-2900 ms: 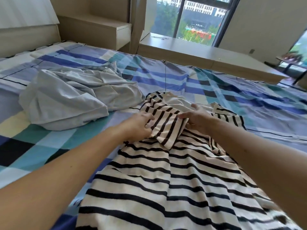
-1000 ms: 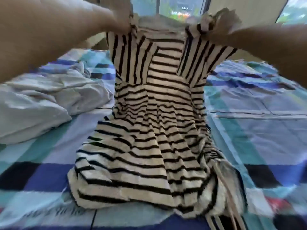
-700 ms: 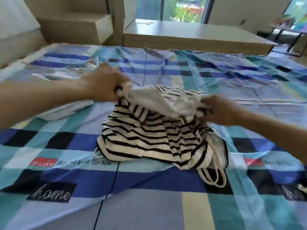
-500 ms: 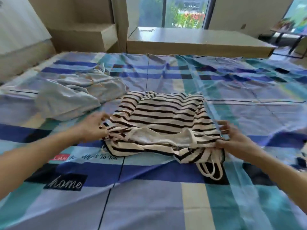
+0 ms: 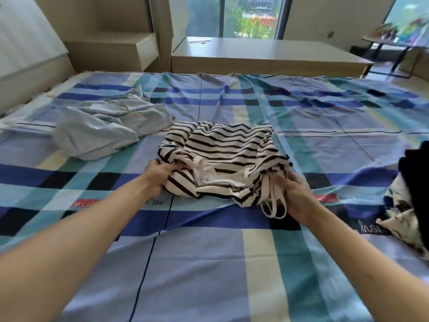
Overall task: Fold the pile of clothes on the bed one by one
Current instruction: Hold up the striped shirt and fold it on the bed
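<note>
Bedspread (image 5: pixel 209 263) underneath: left hand (image 5: pixel 159 178) and right hand (image 5: pixel 294 194), fingers (image 5: pixel 170 168) curled, grip striped garment (image 5: pixel 222 149).

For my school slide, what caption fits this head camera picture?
Left hand and right hand grip the folded striped dress on the checked bed.

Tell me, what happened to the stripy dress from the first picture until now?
The striped dress lay spread out, was lifted high by both hands, then came down folded over on the bed. Now the left hand and the right hand grip its bunched near edge. The pale blue clothes stayed crumpled to the left.
</note>
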`<state>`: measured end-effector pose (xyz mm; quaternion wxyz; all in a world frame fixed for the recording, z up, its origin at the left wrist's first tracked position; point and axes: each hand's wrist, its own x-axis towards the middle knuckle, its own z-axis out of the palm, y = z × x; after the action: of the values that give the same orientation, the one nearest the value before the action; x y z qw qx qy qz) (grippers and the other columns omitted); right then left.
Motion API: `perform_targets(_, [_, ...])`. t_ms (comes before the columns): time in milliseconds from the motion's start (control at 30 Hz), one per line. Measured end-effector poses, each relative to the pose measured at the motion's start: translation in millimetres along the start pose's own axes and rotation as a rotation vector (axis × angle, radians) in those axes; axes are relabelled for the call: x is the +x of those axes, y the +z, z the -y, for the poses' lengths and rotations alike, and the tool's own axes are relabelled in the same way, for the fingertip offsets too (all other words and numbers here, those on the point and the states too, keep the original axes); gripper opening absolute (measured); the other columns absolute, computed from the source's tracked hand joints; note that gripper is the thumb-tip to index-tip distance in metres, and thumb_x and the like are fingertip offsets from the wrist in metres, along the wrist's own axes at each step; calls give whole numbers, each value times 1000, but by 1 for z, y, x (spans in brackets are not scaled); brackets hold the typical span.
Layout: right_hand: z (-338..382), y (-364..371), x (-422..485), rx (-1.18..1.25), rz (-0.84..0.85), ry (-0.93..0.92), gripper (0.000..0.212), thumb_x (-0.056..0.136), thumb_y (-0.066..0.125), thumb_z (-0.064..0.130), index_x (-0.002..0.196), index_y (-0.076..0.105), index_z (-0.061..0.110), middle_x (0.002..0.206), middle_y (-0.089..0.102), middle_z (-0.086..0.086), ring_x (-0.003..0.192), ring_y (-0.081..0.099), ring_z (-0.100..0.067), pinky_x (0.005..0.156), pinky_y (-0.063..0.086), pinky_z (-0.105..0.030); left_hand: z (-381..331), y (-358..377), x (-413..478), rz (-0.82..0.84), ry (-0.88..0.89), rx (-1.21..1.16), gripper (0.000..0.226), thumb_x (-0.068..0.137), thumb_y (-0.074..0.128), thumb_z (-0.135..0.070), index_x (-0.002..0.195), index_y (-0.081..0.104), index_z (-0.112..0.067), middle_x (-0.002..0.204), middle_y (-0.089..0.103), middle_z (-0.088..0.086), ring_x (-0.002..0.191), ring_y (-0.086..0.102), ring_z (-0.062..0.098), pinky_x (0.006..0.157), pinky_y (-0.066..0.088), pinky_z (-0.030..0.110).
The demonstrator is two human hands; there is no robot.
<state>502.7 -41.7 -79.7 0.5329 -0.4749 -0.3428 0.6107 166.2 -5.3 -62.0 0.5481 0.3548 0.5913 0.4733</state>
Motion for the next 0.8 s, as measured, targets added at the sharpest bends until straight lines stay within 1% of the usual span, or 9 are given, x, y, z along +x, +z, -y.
perform_targets(67, [8, -4, -2, 4, -57, 18, 24, 98, 54, 3, 121, 62, 3, 109, 72, -17, 83, 73, -26, 69, 62, -36, -14, -4, -7, -9, -103, 78, 11, 96, 63, -9, 104, 69, -5, 96, 76, 14, 71, 73, 20, 66, 57, 36])
perform_targets(167, [39, -20, -9, 9, -190, 22, 16, 99, 51, 0, 113, 58, -3, 77, 72, -10, 53, 67, -14, 43, 50, -19, -45, -26, -26, 4, -176, 133, 20, 103, 50, -16, 90, 66, -10, 65, 74, 6, 52, 70, 18, 52, 58, 33])
perform_targets(267, [73, -39, -18, -25, -219, 10, 65, 68, 90, 24, 113, 58, -9, 70, 71, -7, 53, 60, -12, 41, 43, -16, -72, -52, -55, -11, -190, 184, 20, 102, 52, -18, 87, 64, -11, 58, 70, 8, 43, 66, 20, 35, 53, 30])
perform_targets(367, [91, -51, -38, -141, -209, 68, 11, 96, 55, 5, 90, 58, -4, 64, 68, -8, 41, 54, -6, 32, 38, -12, -71, -84, -76, -43, -220, 274, 20, 103, 50, -18, 92, 64, -8, 58, 53, 13, 27, 46, 13, 25, 31, 14])
perform_targets(467, [82, -67, -48, -465, -306, 162, 17, 98, 53, -2, 114, 55, 0, 84, 60, -22, 47, 59, -19, 37, 51, -27, -51, -108, -89, -23, -288, 570, 24, 98, 62, -23, 93, 68, -1, 64, 53, 10, 41, 47, 13, 37, 38, 19])
perform_targets(600, [60, -69, -55, -1257, -329, -26, 62, 84, 79, 22, 135, 43, 17, 112, 60, -20, 91, 63, -38, 84, 55, -52, -34, -123, -92, -160, -50, 1392, 73, 70, 74, -64, 122, 59, -15, 113, 67, 8, 99, 63, 28, 82, 49, 37])
perform_targets(633, [60, -59, -62, -1332, -276, -197, 60, 81, 80, 25, 132, 47, 19, 113, 60, -14, 93, 64, -32, 87, 54, -49, -33, -118, -97, -183, 112, 1441, 64, 73, 76, -61, 119, 59, -20, 112, 67, 5, 102, 63, 27, 81, 48, 37])
perform_targets(700, [58, -40, -79, -1318, 71, -404, 50, 78, 83, 26, 118, 54, 30, 106, 60, 4, 90, 62, -14, 82, 54, -39, -27, -99, -109, 55, 423, 1284, 36, 79, 80, -46, 103, 60, -28, 94, 66, -6, 87, 63, 14, 70, 46, 27])
perform_targets(800, [38, -15, -99, -1561, 607, -249, 75, 74, 83, 37, 136, 42, 45, 134, 40, 27, 116, 46, 4, 96, 44, -26, -6, -63, -126, 517, 543, 1370, 47, 75, 73, -57, 113, 53, -39, 105, 53, -19, 96, 53, 1, 84, 46, 20])
